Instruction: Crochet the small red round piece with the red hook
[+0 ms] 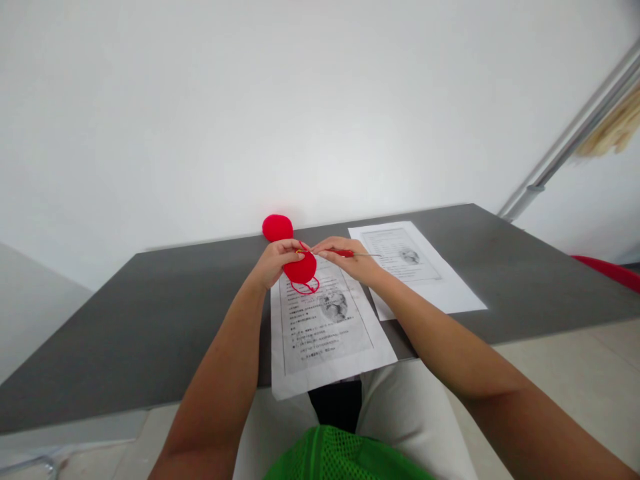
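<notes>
My left hand (273,261) is closed on a round red crochet piece (301,269), pinching its upper edge. A small yellow bit shows near my left fingertips; I cannot make out its kind. My right hand (350,259) grips a crochet hook (345,253) with a red handle, its thin metal end sticking out to the right. The hook's tip meets the top of the piece, between my two hands. A loose loop of red yarn (306,288) hangs below the piece. Behind my left hand, a ball of red yarn (277,227) rests near the wall.
Under my hands lies a printed sheet (327,340) that overhangs the front edge of the dark table (200,300). A second printed sheet (430,283) is to its right. A white wall (300,120) stands behind, and a grey pipe (565,153) slants at the right.
</notes>
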Motion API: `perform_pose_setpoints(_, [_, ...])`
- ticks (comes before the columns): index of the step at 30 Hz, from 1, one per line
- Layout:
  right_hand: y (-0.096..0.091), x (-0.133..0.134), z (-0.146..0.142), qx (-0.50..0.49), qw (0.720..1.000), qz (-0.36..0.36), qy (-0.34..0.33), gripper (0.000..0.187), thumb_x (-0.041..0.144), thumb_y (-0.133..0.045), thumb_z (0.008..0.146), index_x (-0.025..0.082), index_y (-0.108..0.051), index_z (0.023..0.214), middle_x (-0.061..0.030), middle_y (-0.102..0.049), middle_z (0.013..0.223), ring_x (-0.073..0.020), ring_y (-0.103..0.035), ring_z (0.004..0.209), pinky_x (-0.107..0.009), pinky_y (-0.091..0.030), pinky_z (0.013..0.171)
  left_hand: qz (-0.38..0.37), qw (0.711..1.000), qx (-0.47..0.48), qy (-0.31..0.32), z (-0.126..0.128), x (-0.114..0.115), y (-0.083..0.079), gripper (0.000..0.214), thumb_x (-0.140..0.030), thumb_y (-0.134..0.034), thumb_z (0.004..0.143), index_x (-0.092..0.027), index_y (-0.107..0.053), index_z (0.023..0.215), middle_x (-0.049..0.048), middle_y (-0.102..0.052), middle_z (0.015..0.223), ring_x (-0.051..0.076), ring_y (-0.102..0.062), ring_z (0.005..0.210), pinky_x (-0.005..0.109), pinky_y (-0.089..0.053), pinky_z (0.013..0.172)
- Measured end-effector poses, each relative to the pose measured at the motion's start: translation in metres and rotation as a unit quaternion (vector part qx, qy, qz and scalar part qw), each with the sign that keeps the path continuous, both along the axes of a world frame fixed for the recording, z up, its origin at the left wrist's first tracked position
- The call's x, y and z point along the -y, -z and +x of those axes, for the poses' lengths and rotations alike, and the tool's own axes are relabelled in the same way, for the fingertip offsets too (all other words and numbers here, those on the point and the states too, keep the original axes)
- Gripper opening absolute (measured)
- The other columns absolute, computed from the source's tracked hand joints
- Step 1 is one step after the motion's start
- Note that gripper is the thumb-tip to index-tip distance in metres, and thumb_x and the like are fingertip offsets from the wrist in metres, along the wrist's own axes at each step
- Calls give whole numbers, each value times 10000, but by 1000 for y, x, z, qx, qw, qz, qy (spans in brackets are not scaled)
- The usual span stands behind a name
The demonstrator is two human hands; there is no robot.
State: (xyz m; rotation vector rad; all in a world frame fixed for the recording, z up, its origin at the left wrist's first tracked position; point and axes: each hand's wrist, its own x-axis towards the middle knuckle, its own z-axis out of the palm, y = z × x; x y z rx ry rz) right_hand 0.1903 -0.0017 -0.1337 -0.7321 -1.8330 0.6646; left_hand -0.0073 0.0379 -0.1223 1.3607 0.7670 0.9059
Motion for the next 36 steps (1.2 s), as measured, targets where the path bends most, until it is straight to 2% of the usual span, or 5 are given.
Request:
perform_pose_setpoints(13, [-1,-3,7,-63,993,-82,-49,201,340,-569,871,175,-684,872,-45,-683,910,-157,-644,890,-332,-503,848,44,998,-50,6,-3,-7,8,228,-199,-734,589,-155,-684,807,25,-689,762,150,-609,697,285,-444,706])
perform_pose_setpoints(18, [-1,-4,10,-57,991,-92,-76,201,342,-578,864,173,-686,876,-38,-672,907,-144,-639,882,-328,-502,863,53,996,-74,9,-2,-6,7,243,-217,-742,586,-149,-683,812,34,-689,767,156,-608,692,282,-439,686])
perform_pose_setpoints(22, [0,-5,13,-19,994,-74,-81,195,314,-551,883,182,-690,918,-39,-669,936,-147,-632,917,-332,-486,882,53,995,-82,4,0,-5,6,257,-208,-752,571,-144,-682,811,34,-688,754,156,-611,693,284,-442,690])
perform_pose_setpoints(28, [-3,-3,11,46,997,-49,-38,192,269,-511,895,189,-682,929,-36,-677,922,-160,-637,903,-334,-483,856,60,994,-89,-2,1,-6,8,257,-202,-756,569,-143,-670,803,38,-693,777,159,-617,720,283,-444,707])
perform_pose_setpoints(36, [-2,-2,9,135,990,38,-5,201,223,-456,908,187,-650,950,-50,-681,939,-162,-632,887,-321,-491,817,104,990,-96,-14,6,-3,6,243,-182,-742,578,-140,-666,805,72,-702,872,180,-633,787,304,-472,765])
